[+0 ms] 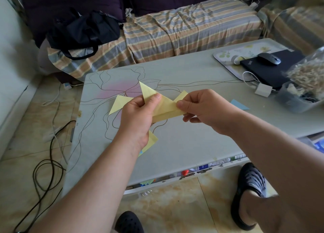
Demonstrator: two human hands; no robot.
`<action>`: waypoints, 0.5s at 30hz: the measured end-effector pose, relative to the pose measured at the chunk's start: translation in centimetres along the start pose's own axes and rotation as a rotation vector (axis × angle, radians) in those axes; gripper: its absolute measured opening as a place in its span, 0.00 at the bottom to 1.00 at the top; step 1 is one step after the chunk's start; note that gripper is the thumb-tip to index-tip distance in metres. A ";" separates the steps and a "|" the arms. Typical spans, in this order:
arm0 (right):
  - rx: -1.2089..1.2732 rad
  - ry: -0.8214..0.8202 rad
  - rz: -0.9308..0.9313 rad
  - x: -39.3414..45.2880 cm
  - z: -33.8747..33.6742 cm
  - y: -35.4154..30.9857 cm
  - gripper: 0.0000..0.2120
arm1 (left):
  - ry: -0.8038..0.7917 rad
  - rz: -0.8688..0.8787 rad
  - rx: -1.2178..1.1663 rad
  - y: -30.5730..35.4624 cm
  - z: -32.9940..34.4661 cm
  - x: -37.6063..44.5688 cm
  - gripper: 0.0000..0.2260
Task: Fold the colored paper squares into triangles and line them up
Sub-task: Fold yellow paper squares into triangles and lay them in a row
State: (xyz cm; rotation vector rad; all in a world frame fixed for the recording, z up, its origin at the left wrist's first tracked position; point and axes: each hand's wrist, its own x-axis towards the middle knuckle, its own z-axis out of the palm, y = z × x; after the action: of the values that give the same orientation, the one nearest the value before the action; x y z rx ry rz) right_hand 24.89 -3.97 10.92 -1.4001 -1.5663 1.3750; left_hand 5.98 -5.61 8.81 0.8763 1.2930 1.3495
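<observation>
Place: a home living room.
Seating: sofa under a striped cover, far side, black bag on it.
Table: low coffee table, patterned top.
Right: laptop, mouse.
Floor: tiles, loose cables, left.

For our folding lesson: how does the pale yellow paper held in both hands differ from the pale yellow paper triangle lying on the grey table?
The held yellow paper is up in the air, pinched by the left hand and right hand; the yellow triangle lies flat on the table, untouched. The held paper shows several points; the triangle is one plain shape. Both are pale yellow.
</observation>
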 end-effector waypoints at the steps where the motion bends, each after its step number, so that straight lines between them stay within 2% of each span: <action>1: 0.007 -0.001 0.003 -0.1 -0.1 0.0 0.11 | -0.004 -0.024 -0.016 0.0 0.0 0.0 0.07; 6: 0.007 0.018 -0.001 -0.4 -0.3 0.0 0.11 | 0.010 -0.078 -0.054 0.2 -0.1 0.0 0.04; 9: 0.049 0.039 -0.009 -0.5 0.1 0.1 0.08 | 0.005 -0.075 -0.041 0.2 -0.2 -0.1 0.03; 15: 0.111 0.067 -0.073 -0.5 0.7 0.3 0.08 | -0.093 -0.027 -0.027 0.5 0.4 -0.9 0.13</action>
State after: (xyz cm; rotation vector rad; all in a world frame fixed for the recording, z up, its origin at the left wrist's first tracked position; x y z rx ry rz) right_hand 24.50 -4.69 10.51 -1.2977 -1.4609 1.3367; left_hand 6.42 -6.39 9.51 0.8900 1.2084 1.2867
